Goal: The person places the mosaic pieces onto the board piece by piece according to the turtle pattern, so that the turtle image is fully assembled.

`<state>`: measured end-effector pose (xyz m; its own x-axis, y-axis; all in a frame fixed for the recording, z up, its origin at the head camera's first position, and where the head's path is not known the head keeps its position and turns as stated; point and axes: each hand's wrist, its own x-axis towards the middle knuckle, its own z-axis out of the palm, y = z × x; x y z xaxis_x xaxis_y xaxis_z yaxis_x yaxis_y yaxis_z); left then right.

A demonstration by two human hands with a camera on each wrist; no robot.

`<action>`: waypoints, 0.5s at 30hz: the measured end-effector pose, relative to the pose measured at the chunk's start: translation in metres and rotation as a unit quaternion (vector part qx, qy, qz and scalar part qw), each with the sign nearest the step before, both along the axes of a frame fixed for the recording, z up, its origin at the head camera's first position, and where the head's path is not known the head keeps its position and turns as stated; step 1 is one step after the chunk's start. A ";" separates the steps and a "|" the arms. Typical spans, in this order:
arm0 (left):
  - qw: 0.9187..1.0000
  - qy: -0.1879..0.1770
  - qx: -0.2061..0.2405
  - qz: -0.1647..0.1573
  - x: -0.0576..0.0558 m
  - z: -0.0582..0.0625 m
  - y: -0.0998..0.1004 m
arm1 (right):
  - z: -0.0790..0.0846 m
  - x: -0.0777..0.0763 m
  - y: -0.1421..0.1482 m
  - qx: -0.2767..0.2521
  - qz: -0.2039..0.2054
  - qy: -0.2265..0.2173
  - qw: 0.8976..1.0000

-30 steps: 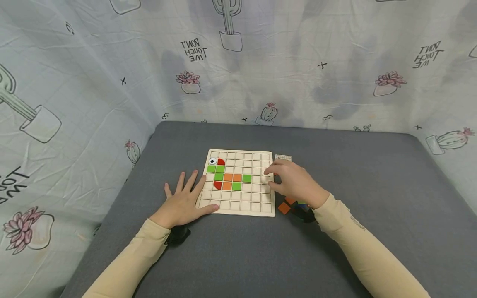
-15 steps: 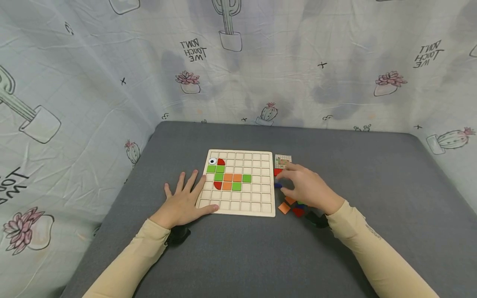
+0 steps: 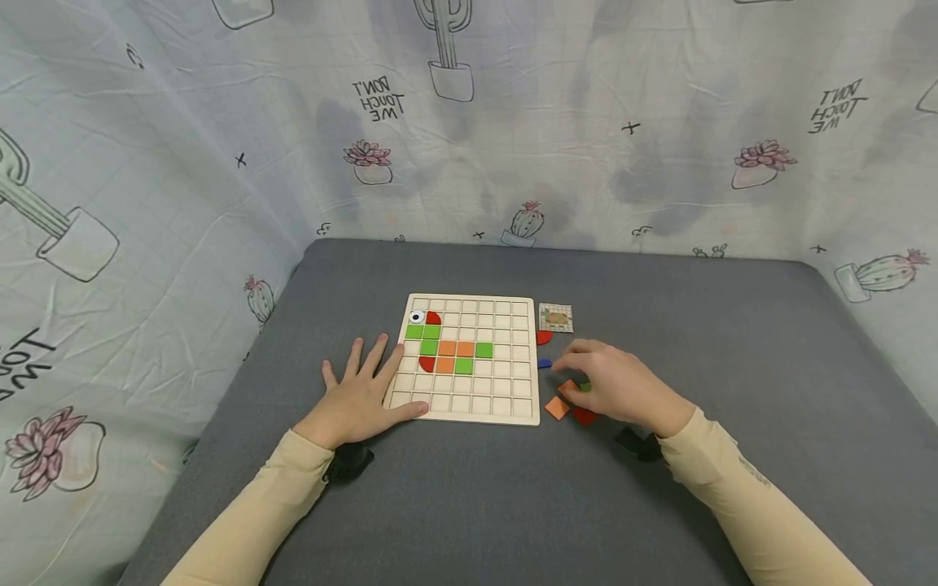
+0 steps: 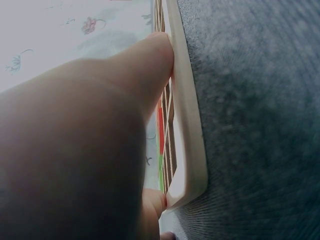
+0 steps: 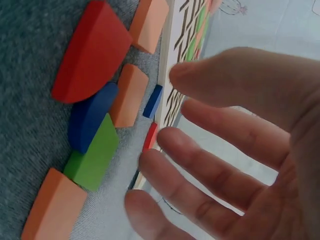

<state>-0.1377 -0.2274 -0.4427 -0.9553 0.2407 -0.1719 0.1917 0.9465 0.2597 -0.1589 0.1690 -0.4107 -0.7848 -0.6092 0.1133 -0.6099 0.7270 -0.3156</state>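
My left hand (image 3: 352,407) lies with spread fingers at the left edge of a wooden grid board (image 3: 506,391), its thumb on the near rim. Inlaid on the board are green, orange and red pieces and an eye piece (image 3: 417,317). Right of the board, my right hand (image 3: 623,387) hovers over loose pieces, fingers loosely bent and holding nothing. In the right wrist view, below its fingers lie a red quarter-round (image 5: 92,55), a rounded blue piece (image 5: 90,115), a green piece (image 5: 95,152) and several orange blocks (image 5: 131,95).
A small pattern card (image 3: 555,318) lies off the board's far right corner. Between it and the loose pieces, a red piece (image 3: 544,336) and a blue piece (image 3: 544,364) sit along the right edge. A grey cloth (image 3: 469,505) covers the table; a printed curtain (image 3: 572,122) hangs behind.
My right hand has drawn back from the board's right edge, rightward and nearer, to above the loose pieces. The card and the red and blue pieces are uncovered. My left hand stays put.
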 end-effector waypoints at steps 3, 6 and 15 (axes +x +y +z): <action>1.000 0.000 0.003 -0.001 0.000 0.001 0.000 | -0.001 0.002 0.001 -0.002 0.009 -0.012 1.000; 1.000 0.000 0.005 -0.001 0.000 0.001 0.001 | -0.002 0.003 0.001 -0.002 0.018 -0.020 1.000; 1.000 0.001 0.003 0.001 0.001 0.001 0.000 | -0.009 0.002 0.000 0.001 0.038 -0.009 0.999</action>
